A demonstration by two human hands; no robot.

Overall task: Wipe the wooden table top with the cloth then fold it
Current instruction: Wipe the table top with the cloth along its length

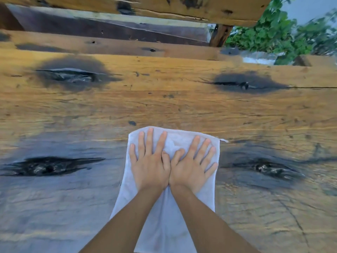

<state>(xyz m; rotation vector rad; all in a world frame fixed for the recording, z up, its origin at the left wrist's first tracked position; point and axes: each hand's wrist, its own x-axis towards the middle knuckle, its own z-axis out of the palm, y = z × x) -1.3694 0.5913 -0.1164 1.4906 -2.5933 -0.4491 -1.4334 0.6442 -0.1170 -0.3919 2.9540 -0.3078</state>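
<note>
A white cloth (164,216) lies flat on the wooden table top (164,103), stretching from the near edge of the view toward the middle. My left hand (150,161) and my right hand (193,163) press palm-down side by side on its far end. Their fingers are spread and their thumbs touch. Neither hand grips the cloth; both lie flat on top of it. A small tag (224,140) sticks out at the cloth's far right corner.
The table top has several dark knots and cracks, such as a left knot (51,166) and a right knot (269,169). A wooden bench (127,8) runs beyond the far edge. Green plants (277,33) grow at the upper right.
</note>
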